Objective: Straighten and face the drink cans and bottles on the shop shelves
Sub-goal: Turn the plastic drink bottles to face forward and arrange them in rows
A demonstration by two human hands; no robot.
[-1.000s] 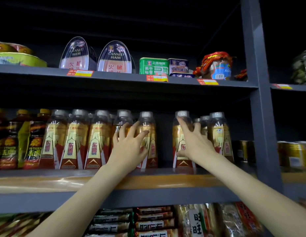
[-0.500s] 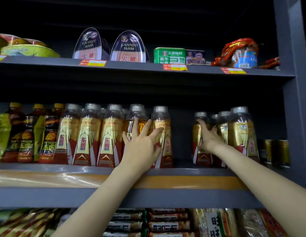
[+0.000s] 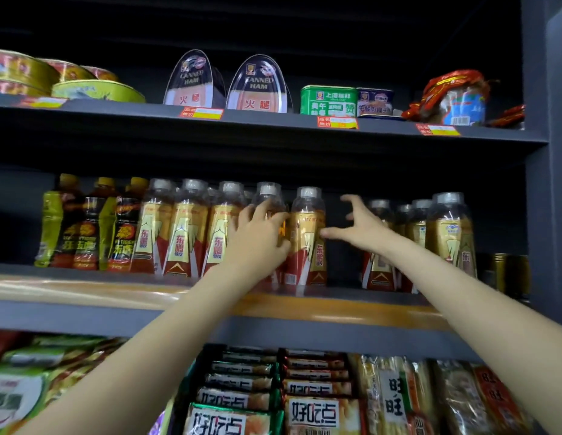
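Head view. Mid-step: closing up the gold/red drink row on the middle shelf [image 3: 210, 312], approx halfway by the look of it, judged only. Left hand [image 3: 257, 240] wrapped round a bottle [image 3: 268, 199] in the row, fingers curled on its upper body, so left grip clamped on that btl. Right hand [image 3: 364, 227] spread, fingers apart and holding nothing; index tip just at the right side of the neighbouring bottle [image 3: 308, 233], touching or just shy, can't tell. Dark gap to the right of that btl, then a separate cluster of same bottles [image 3: 449, 233] near the shelf upright.

Next move, as a guess: right grip to close on the end btl or the cluster and slide across the gap, labels turned front; needs upright push low on body to avoid tipping.

Look of the btls: clear shoulders, silver-grey caps, gold wrap w/ red base and white triangle; all upright, standing at shelf front. End btl's label turned partly sideways, not faced yet. Yellow-cap dark bottles [image 3: 85, 224] at far left of the row, touching it.
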